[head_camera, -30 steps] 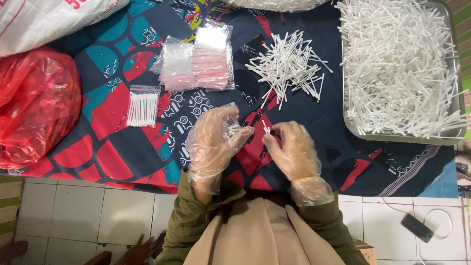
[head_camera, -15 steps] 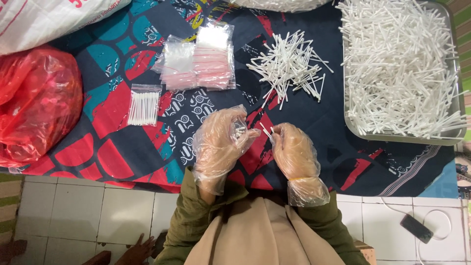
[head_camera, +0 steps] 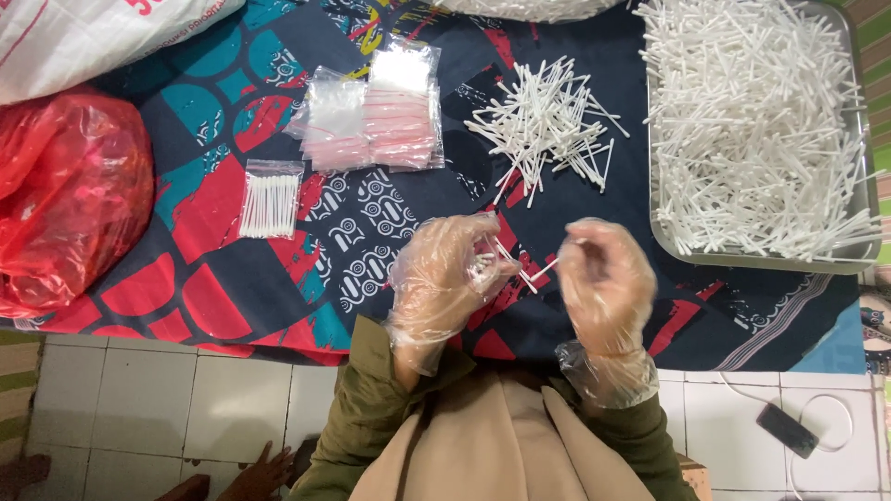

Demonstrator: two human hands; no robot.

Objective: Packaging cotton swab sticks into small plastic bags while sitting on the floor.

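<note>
Both my hands wear clear plastic gloves over a patterned cloth. My left hand (head_camera: pixel 445 274) is closed around a small bundle of white cotton swabs (head_camera: pixel 483 263) whose ends stick out toward the right. My right hand (head_camera: pixel 603 276) pinches a single cotton swab (head_camera: pixel 541 272) that points at the bundle. A loose pile of swabs (head_camera: pixel 543 125) lies on the cloth just beyond my hands. A metal tray (head_camera: pixel 868 199) heaped with swabs stands at the right.
A stack of small zip bags (head_camera: pixel 376 111) and one filled swab packet (head_camera: pixel 269 199) lie at the centre left. A red plastic bag (head_camera: pixel 70 199) and a white sack (head_camera: pixel 93 37) sit at the far left. A phone with a cable (head_camera: pixel 789 430) lies on the tiled floor.
Both hands have shifted to the right. My right hand has drawn away from the left, and now holds one swab out toward the bundle.
</note>
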